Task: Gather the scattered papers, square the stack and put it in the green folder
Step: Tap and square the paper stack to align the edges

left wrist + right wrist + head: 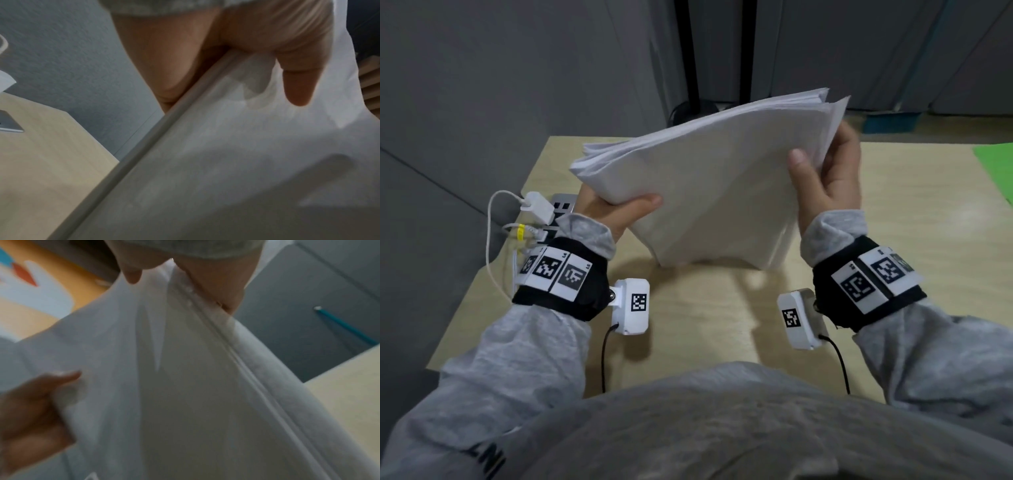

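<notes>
A thick stack of white papers stands tilted on its near edge on the light wooden table. My left hand grips the stack's left side, thumb on the front sheet. My right hand grips its right side, thumb on the front and fingers behind. The sheets fan apart at the top edges. In the left wrist view the stack fills the frame under my left hand. In the right wrist view the stack hangs below my right hand. A corner of the green folder lies at the table's far right.
A white charger with cables and a grey power strip sit at the table's left edge. Grey partition panels stand behind and to the left. A teal object lies beyond the table's far edge.
</notes>
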`<move>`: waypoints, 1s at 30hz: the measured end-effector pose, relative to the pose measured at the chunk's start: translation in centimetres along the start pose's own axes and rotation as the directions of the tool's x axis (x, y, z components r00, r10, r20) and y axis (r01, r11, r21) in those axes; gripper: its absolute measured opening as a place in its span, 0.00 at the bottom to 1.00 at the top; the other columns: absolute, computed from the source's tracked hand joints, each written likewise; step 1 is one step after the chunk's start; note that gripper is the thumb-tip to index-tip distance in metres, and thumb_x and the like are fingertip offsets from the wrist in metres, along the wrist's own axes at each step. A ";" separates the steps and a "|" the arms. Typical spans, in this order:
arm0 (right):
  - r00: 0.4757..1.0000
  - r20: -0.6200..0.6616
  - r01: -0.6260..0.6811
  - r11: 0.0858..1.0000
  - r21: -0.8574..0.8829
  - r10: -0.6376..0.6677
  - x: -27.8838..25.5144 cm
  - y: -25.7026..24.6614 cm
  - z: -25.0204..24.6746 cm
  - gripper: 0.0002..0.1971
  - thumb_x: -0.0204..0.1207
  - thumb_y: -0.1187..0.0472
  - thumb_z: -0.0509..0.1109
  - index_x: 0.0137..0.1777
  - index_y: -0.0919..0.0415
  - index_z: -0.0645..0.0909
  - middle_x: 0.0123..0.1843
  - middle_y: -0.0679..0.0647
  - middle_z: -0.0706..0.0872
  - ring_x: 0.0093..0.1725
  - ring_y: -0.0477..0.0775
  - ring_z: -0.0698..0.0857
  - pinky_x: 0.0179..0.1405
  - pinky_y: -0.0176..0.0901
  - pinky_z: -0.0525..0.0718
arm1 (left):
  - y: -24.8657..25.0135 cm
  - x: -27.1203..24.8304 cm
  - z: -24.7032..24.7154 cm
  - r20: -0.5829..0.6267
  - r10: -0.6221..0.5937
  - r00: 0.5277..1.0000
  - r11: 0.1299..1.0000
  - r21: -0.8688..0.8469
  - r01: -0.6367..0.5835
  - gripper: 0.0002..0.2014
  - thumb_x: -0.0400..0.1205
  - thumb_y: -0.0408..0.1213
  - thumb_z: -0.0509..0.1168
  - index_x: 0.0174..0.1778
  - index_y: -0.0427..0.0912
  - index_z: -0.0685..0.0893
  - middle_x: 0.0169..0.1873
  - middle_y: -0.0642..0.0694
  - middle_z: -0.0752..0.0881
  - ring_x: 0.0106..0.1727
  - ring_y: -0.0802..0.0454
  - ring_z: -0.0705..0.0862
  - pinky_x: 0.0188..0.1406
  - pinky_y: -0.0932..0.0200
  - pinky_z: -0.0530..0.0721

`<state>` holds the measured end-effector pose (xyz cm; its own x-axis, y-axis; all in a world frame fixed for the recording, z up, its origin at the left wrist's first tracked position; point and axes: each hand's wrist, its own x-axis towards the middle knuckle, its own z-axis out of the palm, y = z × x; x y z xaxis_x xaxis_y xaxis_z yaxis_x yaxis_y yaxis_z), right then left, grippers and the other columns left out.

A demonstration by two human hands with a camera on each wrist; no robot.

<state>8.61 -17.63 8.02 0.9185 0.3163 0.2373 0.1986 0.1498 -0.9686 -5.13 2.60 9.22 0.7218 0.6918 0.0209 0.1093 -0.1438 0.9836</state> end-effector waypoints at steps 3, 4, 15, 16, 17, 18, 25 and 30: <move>0.985 0.168 -0.004 0.993 -0.117 0.024 -0.4 0.4 0.3 0.34 0.74 0.50 0.72 0.78 0.51 0.62 0.64 0.40 0.81 0.61 0.38 0.82 0.59 0.38 0.84 | 0.3 -0.1 0.4 0.007 0.034 0.999 0.999 0.029 -0.034 0.25 0.66 0.25 0.78 0.56 0.48 0.81 0.47 0.57 0.87 0.48 0.71 0.86 0.46 0.74 0.82; 0.983 0.181 0.003 0.994 -0.107 0.016 -0.3 0.4 0.3 0.34 0.74 0.52 0.72 0.78 0.51 0.61 0.64 0.40 0.80 0.62 0.39 0.82 0.59 0.37 0.83 | 0.3 0.0 0.4 -0.012 0.029 1.000 0.999 0.022 -0.029 0.24 0.66 0.27 0.79 0.52 0.51 0.83 0.44 0.58 0.88 0.47 0.70 0.86 0.47 0.72 0.82; 0.997 -0.020 -0.071 0.993 -0.097 0.069 0.4 1.8 -0.5 0.11 0.76 0.62 0.70 0.38 0.46 0.73 0.40 0.41 0.84 0.39 0.38 0.83 0.41 0.33 0.80 | -0.1 1.4 0.1 -0.151 0.023 0.988 0.997 0.079 -0.011 0.09 0.74 0.44 0.74 0.35 0.52 0.79 0.33 0.55 0.84 0.26 0.74 0.83 0.28 0.77 0.80; 0.998 -0.026 -0.063 0.995 -0.073 0.062 0.7 1.8 -0.5 0.13 0.75 0.64 0.71 0.36 0.47 0.73 0.45 0.42 0.86 0.44 0.41 0.86 0.46 0.36 0.83 | -0.1 1.5 0.1 -0.168 0.028 0.985 0.995 0.096 -0.011 0.10 0.75 0.44 0.73 0.35 0.52 0.78 0.32 0.55 0.83 0.24 0.74 0.81 0.24 0.79 0.78; 0.998 -0.028 -0.054 0.997 -0.053 0.053 0.9 1.9 -0.4 0.14 0.74 0.65 0.72 0.35 0.47 0.74 0.49 0.43 0.87 0.50 0.45 0.87 0.51 0.40 0.85 | 0.0 1.5 0.0 -0.183 0.027 0.983 0.995 0.104 -0.008 0.09 0.76 0.45 0.72 0.35 0.52 0.78 0.32 0.55 0.83 0.23 0.74 0.81 0.23 0.80 0.77; 0.999 -0.022 -0.047 0.998 -0.042 0.046 1.0 1.8 -0.3 0.15 0.73 0.66 0.73 0.33 0.46 0.74 0.52 0.43 0.88 0.53 0.48 0.87 0.56 0.45 0.85 | 0.0 1.6 -0.1 -0.188 0.024 0.982 0.995 0.098 -0.006 0.09 0.76 0.45 0.72 0.36 0.52 0.78 0.33 0.55 0.83 0.24 0.73 0.82 0.23 0.80 0.77; 0.997 -0.035 -0.065 0.997 0.038 0.066 1.5 1.1 0.0 0.14 0.76 0.70 0.70 0.35 0.53 0.75 0.44 0.42 0.86 0.41 0.33 0.85 0.45 0.27 0.81 | 0.3 1.6 -0.7 -0.165 -0.023 0.986 0.996 0.085 0.038 0.11 0.71 0.51 0.74 0.40 0.50 0.83 0.37 0.53 0.87 0.39 0.59 0.88 0.43 0.61 0.85; 0.999 -0.043 -0.022 0.998 -0.062 0.020 1.8 1.0 -0.5 0.11 0.79 0.65 0.66 0.42 0.46 0.78 0.41 0.40 0.85 0.40 0.35 0.82 0.47 0.33 0.81 | -0.2 1.5 -1.5 -0.083 -0.056 0.995 0.998 -0.038 0.053 0.22 0.57 0.57 0.81 0.43 0.51 0.89 0.46 0.45 0.90 0.55 0.39 0.88 0.62 0.35 0.82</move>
<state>10.64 -17.35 7.45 0.9360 0.2789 0.2147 0.1990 0.0838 -0.9764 -5.14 4.76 9.30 0.6555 0.7550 -0.0196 0.1215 -0.0798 0.9894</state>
